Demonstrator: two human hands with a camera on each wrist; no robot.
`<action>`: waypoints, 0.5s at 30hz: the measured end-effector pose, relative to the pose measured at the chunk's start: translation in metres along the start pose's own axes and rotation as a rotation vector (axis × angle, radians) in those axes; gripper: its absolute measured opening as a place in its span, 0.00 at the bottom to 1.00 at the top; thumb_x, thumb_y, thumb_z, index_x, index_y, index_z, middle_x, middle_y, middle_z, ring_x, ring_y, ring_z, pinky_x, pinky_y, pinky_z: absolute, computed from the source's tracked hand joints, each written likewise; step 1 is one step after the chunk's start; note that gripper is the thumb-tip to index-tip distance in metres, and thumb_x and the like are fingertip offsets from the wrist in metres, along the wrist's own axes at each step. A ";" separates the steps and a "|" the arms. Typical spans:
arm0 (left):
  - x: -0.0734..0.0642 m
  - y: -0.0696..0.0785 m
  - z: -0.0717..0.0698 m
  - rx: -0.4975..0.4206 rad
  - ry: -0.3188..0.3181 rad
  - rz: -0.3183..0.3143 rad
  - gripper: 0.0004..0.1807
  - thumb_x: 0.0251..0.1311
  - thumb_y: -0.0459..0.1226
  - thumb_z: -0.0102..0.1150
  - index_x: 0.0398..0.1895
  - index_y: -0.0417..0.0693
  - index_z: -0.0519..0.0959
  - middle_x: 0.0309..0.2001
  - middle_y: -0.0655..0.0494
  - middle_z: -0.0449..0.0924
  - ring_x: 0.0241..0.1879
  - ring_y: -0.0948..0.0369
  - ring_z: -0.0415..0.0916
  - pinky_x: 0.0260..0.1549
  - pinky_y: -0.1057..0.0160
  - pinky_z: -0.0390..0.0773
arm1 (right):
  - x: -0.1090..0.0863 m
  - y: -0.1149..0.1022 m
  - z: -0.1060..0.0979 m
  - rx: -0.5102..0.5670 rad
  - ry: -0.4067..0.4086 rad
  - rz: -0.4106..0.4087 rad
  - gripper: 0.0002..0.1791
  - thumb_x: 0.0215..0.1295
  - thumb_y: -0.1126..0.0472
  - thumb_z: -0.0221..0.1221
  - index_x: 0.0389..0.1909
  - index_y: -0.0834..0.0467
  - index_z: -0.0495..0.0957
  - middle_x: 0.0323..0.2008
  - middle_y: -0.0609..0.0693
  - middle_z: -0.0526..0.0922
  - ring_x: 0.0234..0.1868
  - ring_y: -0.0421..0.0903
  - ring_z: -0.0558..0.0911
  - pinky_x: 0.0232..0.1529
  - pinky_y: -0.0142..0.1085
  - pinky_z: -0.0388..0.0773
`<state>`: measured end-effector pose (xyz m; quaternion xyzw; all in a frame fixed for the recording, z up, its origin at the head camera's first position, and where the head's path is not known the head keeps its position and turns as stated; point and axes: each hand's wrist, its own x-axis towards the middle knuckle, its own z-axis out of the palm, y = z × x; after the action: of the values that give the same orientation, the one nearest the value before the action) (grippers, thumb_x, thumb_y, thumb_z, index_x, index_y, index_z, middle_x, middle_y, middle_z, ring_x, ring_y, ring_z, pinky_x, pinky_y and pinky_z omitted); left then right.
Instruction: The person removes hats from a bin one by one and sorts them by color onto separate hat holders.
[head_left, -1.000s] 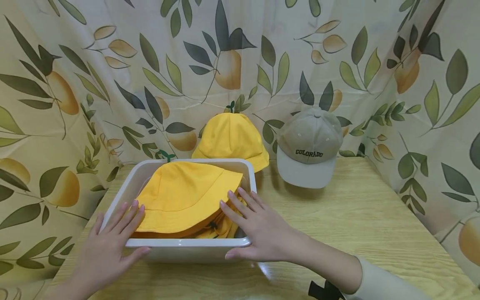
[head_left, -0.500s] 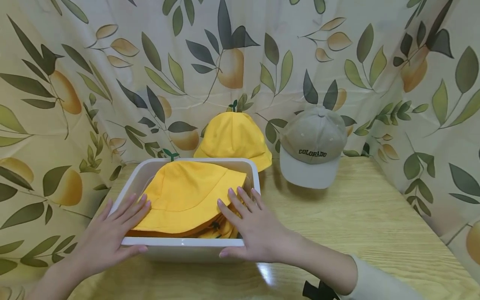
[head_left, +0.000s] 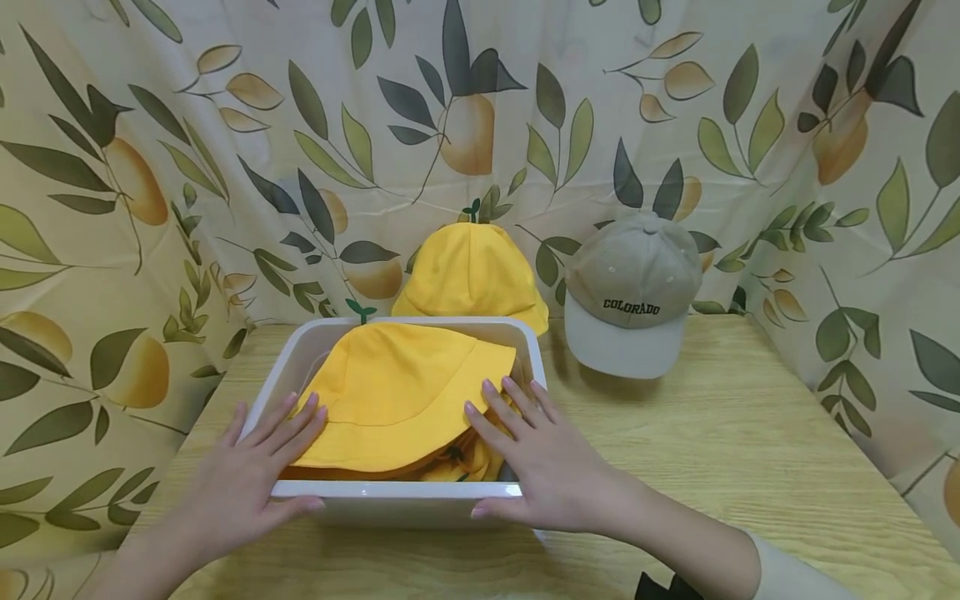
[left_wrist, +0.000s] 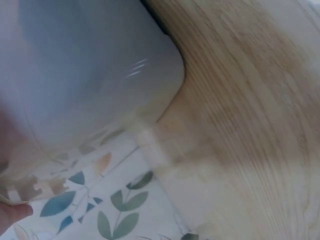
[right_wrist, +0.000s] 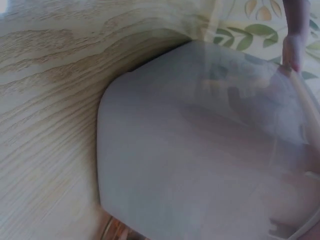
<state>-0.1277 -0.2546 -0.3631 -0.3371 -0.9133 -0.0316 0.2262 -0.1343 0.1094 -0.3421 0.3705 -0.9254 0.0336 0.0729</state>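
Observation:
A white plastic bin (head_left: pixel 420 490) sits on the wooden table. On top inside it lies a yellow bucket hat (head_left: pixel 405 392) with a green sprout, and more yellow cloth shows beneath its brim. My left hand (head_left: pixel 258 467) holds the bin's near left corner, thumb along the front wall, spread fingers over the rim and reaching the hat brim. My right hand (head_left: pixel 543 462) holds the near right corner likewise, fingers fanned over the rim beside the hat. In the left wrist view the bin's wall (left_wrist: pixel 100 65) fills the upper left; in the right wrist view its wall (right_wrist: pixel 175 150) is close.
Behind the bin a second yellow hat (head_left: pixel 471 271) with a sprout is partly hidden. To its right a beige cap (head_left: pixel 633 275) reading "COLORADO" stands by the curtain (head_left: pixel 675 108). The table (head_left: pixel 735 425) extends to the right. Something black (head_left: pixel 667 586) shows at the bottom edge.
The bin has slid slightly to the right, with both hands keeping their places at its corners. The hats and cap behind stay where they were; the head view has shifted a little.

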 end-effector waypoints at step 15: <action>0.014 0.024 0.001 0.027 -0.047 -0.026 0.45 0.56 0.68 0.44 0.69 0.49 0.64 0.69 0.52 0.63 0.67 0.51 0.60 0.69 0.46 0.28 | -0.020 0.019 0.000 -0.023 0.061 -0.036 0.50 0.55 0.25 0.48 0.73 0.51 0.54 0.73 0.57 0.50 0.74 0.57 0.48 0.70 0.55 0.45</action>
<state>-0.1225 -0.2270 -0.3600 -0.3227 -0.9230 -0.0143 0.2089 -0.1331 0.1370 -0.3452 0.3850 -0.9162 0.0330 0.1062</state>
